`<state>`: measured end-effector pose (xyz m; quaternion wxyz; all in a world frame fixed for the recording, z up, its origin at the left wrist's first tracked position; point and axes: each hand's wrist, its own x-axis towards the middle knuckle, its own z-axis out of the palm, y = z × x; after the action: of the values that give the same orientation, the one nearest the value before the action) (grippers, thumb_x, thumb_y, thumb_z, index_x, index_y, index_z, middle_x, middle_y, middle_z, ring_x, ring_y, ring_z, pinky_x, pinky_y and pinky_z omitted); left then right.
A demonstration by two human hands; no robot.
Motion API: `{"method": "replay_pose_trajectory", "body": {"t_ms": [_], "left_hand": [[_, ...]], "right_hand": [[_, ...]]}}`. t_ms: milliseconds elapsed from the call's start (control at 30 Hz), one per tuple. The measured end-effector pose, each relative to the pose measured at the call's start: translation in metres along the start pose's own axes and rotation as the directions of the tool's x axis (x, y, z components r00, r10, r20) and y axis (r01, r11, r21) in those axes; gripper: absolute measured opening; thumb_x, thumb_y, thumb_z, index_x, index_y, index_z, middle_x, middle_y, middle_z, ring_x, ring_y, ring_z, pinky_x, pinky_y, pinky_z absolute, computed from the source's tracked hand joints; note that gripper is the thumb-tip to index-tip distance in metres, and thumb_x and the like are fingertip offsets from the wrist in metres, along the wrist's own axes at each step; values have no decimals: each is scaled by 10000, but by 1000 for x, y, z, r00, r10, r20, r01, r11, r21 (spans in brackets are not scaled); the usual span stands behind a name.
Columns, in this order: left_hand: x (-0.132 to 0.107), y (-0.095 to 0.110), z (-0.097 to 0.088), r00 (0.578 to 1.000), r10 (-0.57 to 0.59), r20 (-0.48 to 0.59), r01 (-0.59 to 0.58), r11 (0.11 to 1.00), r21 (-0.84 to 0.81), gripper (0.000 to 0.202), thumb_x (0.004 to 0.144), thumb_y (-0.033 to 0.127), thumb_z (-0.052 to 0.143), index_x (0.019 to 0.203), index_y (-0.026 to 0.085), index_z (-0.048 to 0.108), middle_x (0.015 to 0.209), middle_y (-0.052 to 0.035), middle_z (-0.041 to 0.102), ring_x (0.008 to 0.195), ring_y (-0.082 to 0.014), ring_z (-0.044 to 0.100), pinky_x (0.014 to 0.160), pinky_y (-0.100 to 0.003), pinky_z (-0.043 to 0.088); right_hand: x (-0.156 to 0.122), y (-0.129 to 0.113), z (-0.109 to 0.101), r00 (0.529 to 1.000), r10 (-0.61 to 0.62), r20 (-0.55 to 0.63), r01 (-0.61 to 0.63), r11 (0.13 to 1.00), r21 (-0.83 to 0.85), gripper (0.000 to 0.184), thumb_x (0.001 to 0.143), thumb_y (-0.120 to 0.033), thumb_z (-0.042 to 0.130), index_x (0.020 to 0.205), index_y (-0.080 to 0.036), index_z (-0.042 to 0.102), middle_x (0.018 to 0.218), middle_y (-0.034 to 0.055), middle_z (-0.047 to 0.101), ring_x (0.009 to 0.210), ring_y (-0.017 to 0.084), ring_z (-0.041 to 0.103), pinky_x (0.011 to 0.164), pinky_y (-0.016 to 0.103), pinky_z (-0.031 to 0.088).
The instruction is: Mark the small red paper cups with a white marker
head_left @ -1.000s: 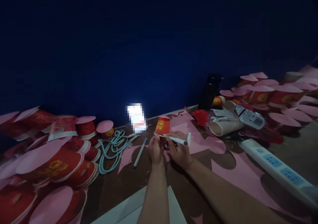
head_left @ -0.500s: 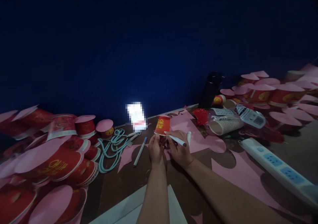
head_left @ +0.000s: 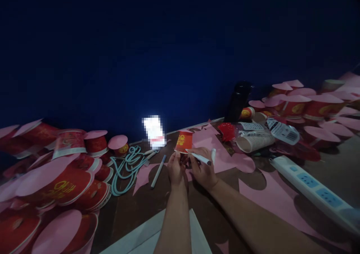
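Observation:
A red paper cup [head_left: 184, 140] with yellow characters lies tipped over, its rim toward me. My left hand [head_left: 176, 169] is closed on the cup near that rim. In my right hand [head_left: 204, 173] is a white marker [head_left: 201, 158], gripped like a pen, its tip at the cup's rim. Pink paper [head_left: 208, 139] lies behind and beside the right hand. Left of my left hand lies another marker [head_left: 158, 172], pale with a dark cap. The inner fingers of both hands are partly hidden.
Red cups topped with pink discs crowd the left [head_left: 63, 182] and right [head_left: 295, 105]. A lit phone [head_left: 154, 132] and coiled blue cable [head_left: 126, 169] lie ahead-left. Right are a dark bottle [head_left: 239, 100], a bagged cup stack [head_left: 254, 141] and a power strip [head_left: 312, 190].
Almost nothing differs. The whole view has shifted very slightly; both hands keep their hold on the cup and the marker, with the marker's tip still at the rim.

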<state>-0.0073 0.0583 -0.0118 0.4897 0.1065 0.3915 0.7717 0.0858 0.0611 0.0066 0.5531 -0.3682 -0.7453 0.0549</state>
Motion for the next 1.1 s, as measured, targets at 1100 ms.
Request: {"method": "replay_pose_trajectory", "body": {"t_ms": [1100], "left_hand": [[1,-1,-3,997,-75,-6,74,992,-99,245,645,305,715,800,138,626,666,-4,645,574,-100,610,561,-211,463]], "right_hand": [[-1,2,0,1000,7,-30,-7,1000,4,130,871,-172,499,948,-187,603,893,65,663,870,194,596,836,402,447]]}}
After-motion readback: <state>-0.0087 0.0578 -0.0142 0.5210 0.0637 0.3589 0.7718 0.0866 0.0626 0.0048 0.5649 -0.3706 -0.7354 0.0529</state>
